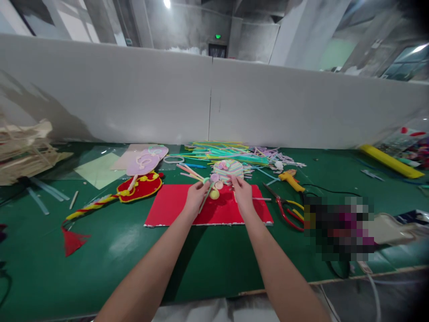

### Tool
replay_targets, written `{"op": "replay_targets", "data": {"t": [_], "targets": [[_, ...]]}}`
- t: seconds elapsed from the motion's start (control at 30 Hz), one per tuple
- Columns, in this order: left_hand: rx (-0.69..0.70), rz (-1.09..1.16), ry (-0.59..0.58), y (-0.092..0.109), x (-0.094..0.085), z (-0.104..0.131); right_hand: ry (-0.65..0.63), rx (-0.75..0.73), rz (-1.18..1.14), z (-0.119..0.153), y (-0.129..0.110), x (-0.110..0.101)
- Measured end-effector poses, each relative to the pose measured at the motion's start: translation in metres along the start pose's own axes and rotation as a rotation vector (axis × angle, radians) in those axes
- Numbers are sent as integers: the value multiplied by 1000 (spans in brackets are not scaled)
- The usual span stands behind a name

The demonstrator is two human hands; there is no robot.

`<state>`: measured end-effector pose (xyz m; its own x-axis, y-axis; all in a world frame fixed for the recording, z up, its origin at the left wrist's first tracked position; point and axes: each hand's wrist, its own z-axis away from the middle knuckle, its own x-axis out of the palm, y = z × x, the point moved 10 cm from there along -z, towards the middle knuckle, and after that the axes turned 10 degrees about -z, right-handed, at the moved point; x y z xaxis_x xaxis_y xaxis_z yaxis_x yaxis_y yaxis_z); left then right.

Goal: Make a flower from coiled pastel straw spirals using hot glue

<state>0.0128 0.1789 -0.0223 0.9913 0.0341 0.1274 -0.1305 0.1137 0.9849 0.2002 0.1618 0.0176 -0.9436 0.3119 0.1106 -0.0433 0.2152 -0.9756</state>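
Note:
My left hand (197,197) is closed in a pinch on pastel pipe cleaners, whose coiled ends form a small cluster of spirals. A yellow coil (214,194) hangs lowest in that cluster, beside a pink coil (219,184). Across from it, my right hand (242,193) has its thumb and fingers pinched together at the cluster's right side; what lies between them is too small to make out. Just behind the hands is a round striped pastel piece (229,169) with small coils on it. Under both hands lies a red board (170,205).
Behind lies a pile of pipe cleaners (231,152). To the right are red-handled pliers (284,212) and a yellow glue gun (291,180) with its cord. A red fan-shaped ornament (140,187) with a tassel (73,241) sits left. A white partition (134,98) closes the back.

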Motion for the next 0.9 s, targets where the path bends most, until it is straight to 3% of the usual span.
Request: {"op": "replay_targets", "data": {"t": [0.13,0.33,0.53,0.77,0.87,0.9], "targets": [[-68,76,1,-6,-4,-5,48,-59,156,-11,-20,-34],[-156,200,-76,-5,3,-4,-92,-46,486,-6,-20,-61],[-218,241,-167,-8,11,-3,-252,-75,630,13,-13,-61],[-319,217,-269,-15,15,-1,-310,-134,626,12,-36,-63],[-374,177,-341,-17,20,1,-349,-147,588,11,-48,-43],[-388,165,-369,-18,22,2,-398,-229,554,14,-58,-28]]}}
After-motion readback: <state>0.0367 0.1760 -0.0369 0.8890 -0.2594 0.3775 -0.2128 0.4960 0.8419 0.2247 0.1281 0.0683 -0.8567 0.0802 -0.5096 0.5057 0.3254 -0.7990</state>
